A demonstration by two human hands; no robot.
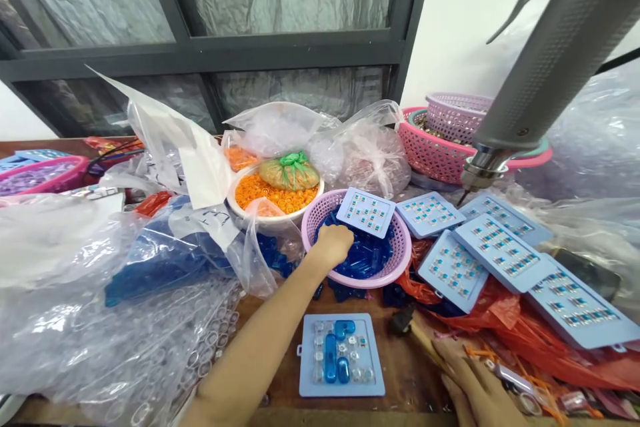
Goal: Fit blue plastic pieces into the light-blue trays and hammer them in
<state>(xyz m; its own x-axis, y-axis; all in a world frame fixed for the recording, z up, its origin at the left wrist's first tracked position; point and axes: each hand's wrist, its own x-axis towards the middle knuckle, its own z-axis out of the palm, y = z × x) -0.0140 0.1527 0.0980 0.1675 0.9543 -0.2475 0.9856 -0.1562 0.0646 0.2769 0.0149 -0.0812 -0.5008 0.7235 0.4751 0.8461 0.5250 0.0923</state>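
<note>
My left hand (336, 245) reaches into a lilac basket (309, 230) of translucent blue plastic pieces (367, 257). Its fingers are curled down, and what they hold, if anything, is hidden. A light blue tray with small parts (367, 212) rests on the basket's rim beside the hand. Below, another light blue tray (343, 388) lies on the table, with clear round pieces and several blue pieces (331, 358) set on it. At lower right, my right hand (473, 380) lies with fingers stretched out, against the wooden handle of a black-headed tool (403, 320).
Several light blue trays (453, 270) overlap at right on red plastic (510, 313). A grey power screwdriver (545, 60) hangs at upper right. Behind stand a bowl of orange pieces (250, 193) and a pink basket (430, 150). Clear bags of rings (125, 347) cover the left.
</note>
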